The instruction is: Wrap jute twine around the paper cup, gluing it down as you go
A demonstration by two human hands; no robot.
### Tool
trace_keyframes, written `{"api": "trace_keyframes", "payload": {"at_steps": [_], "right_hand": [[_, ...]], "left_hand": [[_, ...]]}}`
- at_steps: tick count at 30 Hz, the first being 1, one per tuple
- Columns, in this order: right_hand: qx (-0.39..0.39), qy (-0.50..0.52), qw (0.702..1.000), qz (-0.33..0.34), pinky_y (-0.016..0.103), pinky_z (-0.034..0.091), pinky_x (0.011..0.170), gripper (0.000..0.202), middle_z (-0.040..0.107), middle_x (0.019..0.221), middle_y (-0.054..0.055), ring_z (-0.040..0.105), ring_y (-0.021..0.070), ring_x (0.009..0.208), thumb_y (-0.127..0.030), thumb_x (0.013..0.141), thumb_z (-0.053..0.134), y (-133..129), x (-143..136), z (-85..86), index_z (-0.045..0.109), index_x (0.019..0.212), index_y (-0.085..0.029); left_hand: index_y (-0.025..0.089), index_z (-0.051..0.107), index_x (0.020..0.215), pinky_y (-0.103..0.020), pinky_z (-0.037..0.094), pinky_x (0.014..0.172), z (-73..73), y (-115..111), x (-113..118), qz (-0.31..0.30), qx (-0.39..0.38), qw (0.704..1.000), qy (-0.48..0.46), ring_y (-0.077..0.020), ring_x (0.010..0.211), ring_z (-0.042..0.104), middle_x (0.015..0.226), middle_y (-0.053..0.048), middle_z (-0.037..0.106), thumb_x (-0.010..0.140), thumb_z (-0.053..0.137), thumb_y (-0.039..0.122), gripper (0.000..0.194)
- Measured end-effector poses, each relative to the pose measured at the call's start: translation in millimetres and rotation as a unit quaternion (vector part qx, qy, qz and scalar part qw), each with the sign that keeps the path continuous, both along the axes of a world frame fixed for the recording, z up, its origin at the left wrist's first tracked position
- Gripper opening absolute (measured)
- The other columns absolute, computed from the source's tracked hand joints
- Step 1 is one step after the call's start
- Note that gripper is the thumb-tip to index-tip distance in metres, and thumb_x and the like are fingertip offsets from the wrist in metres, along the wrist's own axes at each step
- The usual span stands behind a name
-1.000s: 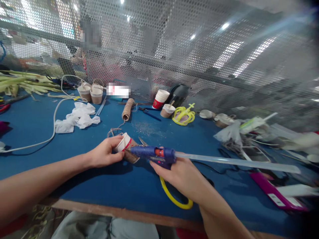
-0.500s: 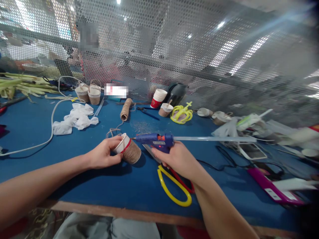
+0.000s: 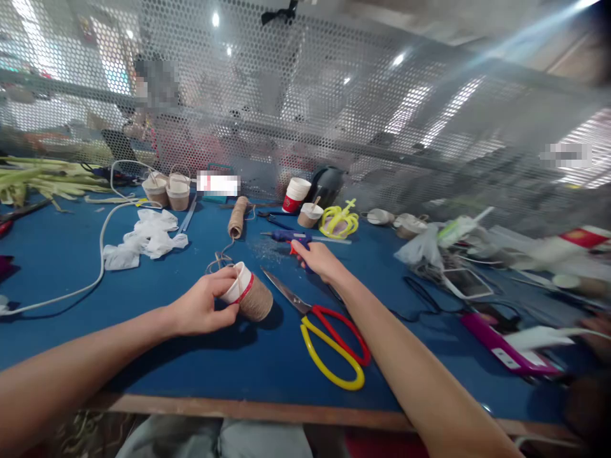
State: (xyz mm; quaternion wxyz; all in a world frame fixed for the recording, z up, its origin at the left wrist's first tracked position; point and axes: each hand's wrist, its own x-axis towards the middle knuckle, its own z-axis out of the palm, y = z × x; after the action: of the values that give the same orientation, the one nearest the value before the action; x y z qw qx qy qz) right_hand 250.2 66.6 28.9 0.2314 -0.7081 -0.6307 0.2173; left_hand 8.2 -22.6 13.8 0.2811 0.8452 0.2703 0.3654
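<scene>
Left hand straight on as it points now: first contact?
Left hand, holding the twine-wrapped cup, would likely bring it against the scissors first; height is unclear, so it might pass over.

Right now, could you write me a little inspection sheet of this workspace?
Surface: blue tabletop, small pale bits scattered near the middle.
Job's things: twine-wrapped cup tilted, white rim leftward; glue gun with a clear stick; twine roll beyond the cup; scissors lying between the arms.
Clutter: crumpled white material on the left; plastic bags among a jumble on the right.
Hands: left hand holds the cup near its rim; right hand grips the glue gun.
Cables: white cable curving across the left; black cord near a purple power strip.
Surroundings: perforated metal screen behind; blurred figures beyond it.
</scene>
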Motion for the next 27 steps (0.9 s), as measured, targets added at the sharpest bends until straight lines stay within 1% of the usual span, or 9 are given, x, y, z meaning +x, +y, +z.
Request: {"api": "trace_keyframes", "payload": {"at_steps": [4,9,12,13,14,16,19,22,27], "right_hand": [[-0.015,-0.060,0.998,-0.010,0.025,0.039,0.046,0.034,0.053,0.044,0.004,0.053,0.0148,0.045,-0.039,0.080,0.046,16.5,-5.0,-7.9,0.052,0.055,-0.017],[0.044,-0.111,0.992,0.045,0.029,0.042,0.066,0.021,0.063,0.074,0.010,0.059,0.0221,0.080,-0.035,0.075,0.056,-1.3,-29.2,17.4,0.059,0.066,-0.016],[0.049,-0.081,0.980,0.174,0.024,0.041,0.069,0.034,0.065,0.080,0.003,0.058,0.0152,0.078,-0.048,0.079,0.046,-28.3,-56.3,39.3,0.062,0.071,-0.020],[0.032,-0.046,0.956,0.289,0.024,0.041,0.068,0.039,0.065,0.083,0.004,0.057,0.0143,0.078,-0.047,0.083,0.038,-37.1,-65.4,45.0,0.063,0.074,-0.019],[0.021,-0.029,0.933,0.358,0.024,0.041,0.067,0.043,0.065,0.082,0.005,0.057,0.0144,0.077,-0.048,0.084,0.035,-44.8,-73.6,49.6,0.062,0.071,-0.017],[0.019,-0.037,0.917,0.396,0.025,0.041,0.063,0.038,0.064,0.077,0.006,0.057,0.0157,0.073,-0.047,0.080,0.043,-56.2,-86.0,54.8,0.060,0.067,-0.016],[0.009,-0.039,0.931,0.362,0.026,0.041,0.061,0.021,0.064,0.078,0.006,0.056,0.0171,0.072,-0.036,0.071,0.057,-63.9,-93.5,55.0,0.057,0.066,-0.016],[0.003,0.019,0.947,0.320,0.027,0.041,0.065,0.009,0.063,0.085,0.007,0.056,0.0165,0.075,-0.022,0.069,0.056,-66.1,-92.1,50.9,0.054,0.063,-0.016],[-0.002,0.225,0.942,0.250,0.026,0.042,0.063,0.015,0.061,0.076,0.003,0.054,0.0121,0.067,-0.029,0.074,0.052,-72.0,-81.3,46.6,0.055,0.075,-0.015]], "left_hand": [[0.013,0.056,0.074,-0.029,0.042,0.087,-0.4,-2.5,0.7,-0.023,0.024,0.999,0.003,-0.0172,0.087,0.053,0.086,-0.008,0.056,0.069,0.046,0.009,0.012],[0.012,0.055,0.070,-0.030,0.041,0.089,1.1,-5.2,3.0,-0.037,0.048,0.998,-0.007,-0.0175,0.089,0.052,0.087,-0.010,0.056,0.068,0.046,0.006,0.011],[0.013,0.053,0.068,-0.030,0.042,0.086,1.3,-6.1,4.0,-0.050,0.049,0.997,-0.009,-0.0173,0.088,0.052,0.087,-0.009,0.057,0.067,0.046,0.005,0.011],[0.013,0.053,0.068,-0.029,0.043,0.084,0.9,-6.3,4.1,-0.052,0.046,0.998,-0.006,-0.0172,0.087,0.052,0.087,-0.009,0.057,0.067,0.046,0.005,0.011],[0.013,0.053,0.068,-0.029,0.044,0.081,0.5,-6.5,4.0,-0.051,0.041,0.998,-0.002,-0.0168,0.085,0.052,0.086,-0.009,0.057,0.067,0.046,0.005,0.011],[0.013,0.053,0.067,-0.026,0.046,0.076,-0.3,-6.7,3.4,-0.044,0.030,0.999,0.008,-0.0151,0.079,0.053,0.082,-0.007,0.058,0.067,0.046,0.005,0.011],[0.013,0.054,0.069,-0.024,0.046,0.072,0.9,-7.0,2.5,-0.031,0.019,0.999,0.018,-0.0141,0.074,0.053,0.077,-0.005,0.058,0.066,0.047,0.006,0.011],[0.012,0.055,0.070,-0.026,0.045,0.075,4.7,-7.9,2.1,-0.035,0.016,0.999,0.016,-0.0156,0.079,0.053,0.082,-0.007,0.058,0.065,0.047,0.006,0.011],[0.011,0.054,0.070,-0.025,0.043,0.077,7.2,-7.1,1.1,-0.044,-0.048,0.998,-0.020,-0.0156,0.081,0.051,0.083,-0.006,0.055,0.068,0.047,0.006,0.008]]}}
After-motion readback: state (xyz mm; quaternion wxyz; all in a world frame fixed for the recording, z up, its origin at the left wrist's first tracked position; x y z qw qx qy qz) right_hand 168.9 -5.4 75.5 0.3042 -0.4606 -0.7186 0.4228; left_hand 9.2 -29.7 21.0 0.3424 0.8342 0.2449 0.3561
